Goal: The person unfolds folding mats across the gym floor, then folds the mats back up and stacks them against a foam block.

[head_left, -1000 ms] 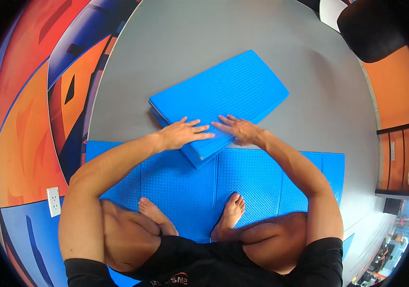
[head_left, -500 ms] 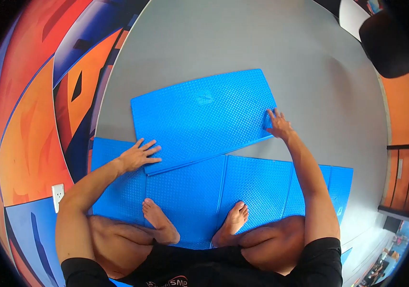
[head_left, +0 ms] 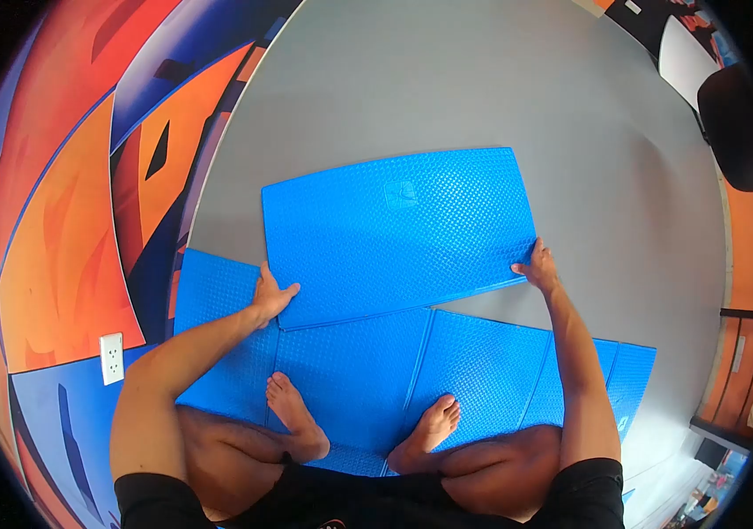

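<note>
That upper blue mat (head_left: pixel 394 238) runs nine-to-three lengthwise, left hand (head_left: pixel 272 298) pinching its edge at eight, right hand (head_left: pixel 542 267) just past three.

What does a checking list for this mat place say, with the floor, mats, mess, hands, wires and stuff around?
Surface: grey floor, smooth-looking.
Mats: blue upper mat lies askew, partly over the creased lower mat.
Clutter: nothing seen.
Hands: left hand and right hand grip the upper mat's opposite ends.
Cables: nothing seen.
Surroundings: painted wall with white socket; black rounded thing, unclear what.
</note>
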Available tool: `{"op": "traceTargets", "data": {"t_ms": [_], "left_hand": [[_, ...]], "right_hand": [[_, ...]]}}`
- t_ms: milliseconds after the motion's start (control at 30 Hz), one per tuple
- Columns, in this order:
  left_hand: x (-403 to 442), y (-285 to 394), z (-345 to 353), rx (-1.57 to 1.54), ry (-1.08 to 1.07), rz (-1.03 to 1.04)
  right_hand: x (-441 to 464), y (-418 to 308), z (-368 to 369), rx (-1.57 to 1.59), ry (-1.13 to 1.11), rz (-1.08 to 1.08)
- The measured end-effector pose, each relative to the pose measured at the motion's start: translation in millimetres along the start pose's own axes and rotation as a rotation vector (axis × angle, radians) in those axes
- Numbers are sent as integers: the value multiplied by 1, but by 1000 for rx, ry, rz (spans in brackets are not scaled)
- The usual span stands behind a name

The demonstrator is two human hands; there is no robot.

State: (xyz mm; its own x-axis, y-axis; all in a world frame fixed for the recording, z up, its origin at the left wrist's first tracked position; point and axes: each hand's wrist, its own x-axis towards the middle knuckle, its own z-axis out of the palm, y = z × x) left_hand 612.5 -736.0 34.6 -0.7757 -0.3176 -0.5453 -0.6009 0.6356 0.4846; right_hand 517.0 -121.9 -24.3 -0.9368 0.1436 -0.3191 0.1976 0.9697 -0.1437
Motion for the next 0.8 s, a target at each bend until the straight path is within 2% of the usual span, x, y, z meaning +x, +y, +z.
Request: {"op": "traceTargets", "data": {"t_ms": [67, 167, 367, 400, 467, 500, 567, 700, 800], "left_hand": [[3, 5, -4, -43, -12, -22], [14, 2, -3, -134, -44, 5], [44, -22, 4, -375, -3, -44], [53, -29, 4, -422, 21, -56], [53, -14, -18, -580, -93, -11], [51, -3, -31, -656, -149, 14], [40, 20, -55, -627, -160, 54], [48, 25, -62, -517, -46, 237], [68, 25, -70, -214, 108, 307]], "right_hand": [[-2, -5, -4, 5, -37, 63], [5, 3, 15, -68, 36, 48], [-10, -31, -26, -25, -144, 274], [-15, -32, -29, -4, -186, 241], [-23, -26, -31, 37, -264, 173], [-29, -24, -33, 138, -228, 164], [-38, -20, -38, 336, -159, 142], [-13, -21, -25, 956, -306, 389], [-3, -28, -26, 945, -396, 216]]}}
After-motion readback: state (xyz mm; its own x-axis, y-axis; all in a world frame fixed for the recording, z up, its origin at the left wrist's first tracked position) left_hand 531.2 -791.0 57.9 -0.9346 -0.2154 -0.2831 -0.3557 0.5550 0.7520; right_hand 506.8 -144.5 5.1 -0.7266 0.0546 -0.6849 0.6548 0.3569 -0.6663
